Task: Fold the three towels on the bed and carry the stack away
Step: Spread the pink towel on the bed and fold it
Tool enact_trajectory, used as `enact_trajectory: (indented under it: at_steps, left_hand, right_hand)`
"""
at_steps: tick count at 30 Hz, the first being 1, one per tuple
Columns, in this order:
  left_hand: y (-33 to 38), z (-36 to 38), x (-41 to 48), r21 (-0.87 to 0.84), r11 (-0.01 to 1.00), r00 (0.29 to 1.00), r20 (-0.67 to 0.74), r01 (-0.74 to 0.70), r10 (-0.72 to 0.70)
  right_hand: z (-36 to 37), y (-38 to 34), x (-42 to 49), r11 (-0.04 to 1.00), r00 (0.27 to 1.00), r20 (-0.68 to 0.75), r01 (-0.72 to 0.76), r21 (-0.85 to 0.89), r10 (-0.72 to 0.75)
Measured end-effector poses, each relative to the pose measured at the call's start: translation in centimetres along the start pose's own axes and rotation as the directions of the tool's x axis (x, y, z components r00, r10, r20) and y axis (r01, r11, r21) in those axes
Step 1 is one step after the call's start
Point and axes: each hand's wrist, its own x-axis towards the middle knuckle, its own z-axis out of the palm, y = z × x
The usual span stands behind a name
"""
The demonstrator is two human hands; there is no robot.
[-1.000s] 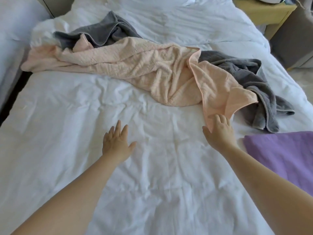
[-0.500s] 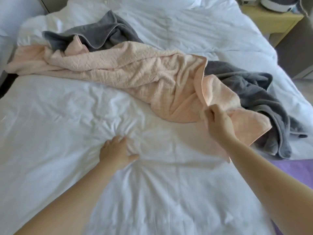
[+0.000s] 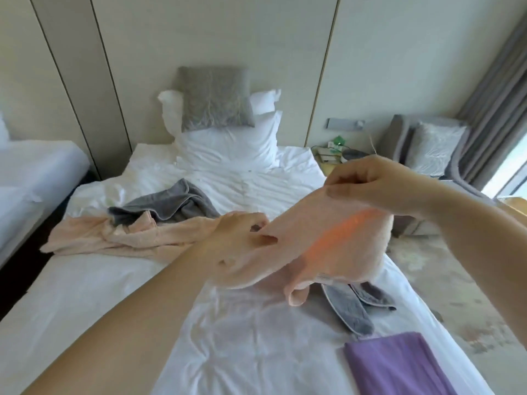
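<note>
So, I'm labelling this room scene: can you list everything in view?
bed: one, white, centre
peach towel: one, peach, near end lifted, rest trailing left on the bed
grey towel: one, grey, on the bed beneath the peach towel
purple towel: one, purple, folded, bed's near right
pillows: at least two, white, bed head
cushion: one, grey, upright on pillows
second bed: one, white, far left
curtain: one, grey, far right
armchair: one, grey, right, beside curtain
left hand: one, grips peach towel
right hand: one, fingers pinch its raised edge
</note>
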Motion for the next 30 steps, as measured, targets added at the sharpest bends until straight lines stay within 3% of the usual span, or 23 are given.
enact_trajectory:
  at_steps: [2,4,6,7,11,14,16,21,25,30]
  left_hand:
    - [0.3,-1.1,-1.9,0.0,0.996,0.996,-0.016,0.085,-0.085]
    - [0.0,-2.0,-4.2,0.023,0.993,0.991,0.057,0.119,-0.12]
    - [-0.8,-3.1,-6.5,0.195,0.977,0.967,0.219,0.085,-0.128]
    - [-1.2,-4.0,-7.5,0.263,0.961,0.97,0.202,0.082,-0.138]
    - [-1.5,-8.9,-10.7,0.366,0.91,0.978,-0.139,0.196,-0.155]
    - [2.0,-14.3,-11.4,0.113,0.971,0.925,-0.344,0.211,-0.161]
    - [5.8,-17.9,-11.2,-0.006,0.994,0.899,-0.426,0.113,-0.105]
    - [16.5,-23.5,-11.2,-0.182,0.983,0.792,-0.599,0.009,-0.118]
    - [21.7,-24.2,-11.8,-0.505,0.862,0.792,-0.544,-0.046,-0.276]
    - [23.3,-23.8,-12.7,-0.618,0.779,0.805,-0.512,-0.103,-0.299]
  right_hand:
    - [-3.4,-1.5,-2.6,1.0,0.991,-0.135,-0.003,0.002,0.003]
    - [-6.4,-2.4,-5.2,1.0,0.964,-0.266,-0.015,0.014,0.018]
    - [-8.9,-2.9,-7.6,0.999,0.926,-0.376,-0.042,-0.004,0.037]
    - [-10.1,-2.8,-8.7,0.998,0.906,-0.42,-0.061,-0.018,0.048]
    - [-13.2,-0.8,-12.1,0.985,0.783,-0.61,-0.173,-0.022,0.124]
    - [-13.8,1.1,-13.3,0.967,0.686,-0.7,-0.252,0.027,0.198]
    - [-13.7,1.6,-13.4,0.955,0.655,-0.716,-0.29,0.06,0.244]
    - [-12.0,-1.6,-12.5,0.981,0.768,-0.62,-0.196,0.007,0.158]
    - [-7.8,-5.6,-11.0,0.999,0.864,-0.501,-0.053,0.004,0.048]
    - [-3.8,-6.8,-9.6,0.997,0.859,-0.506,-0.051,0.061,0.075]
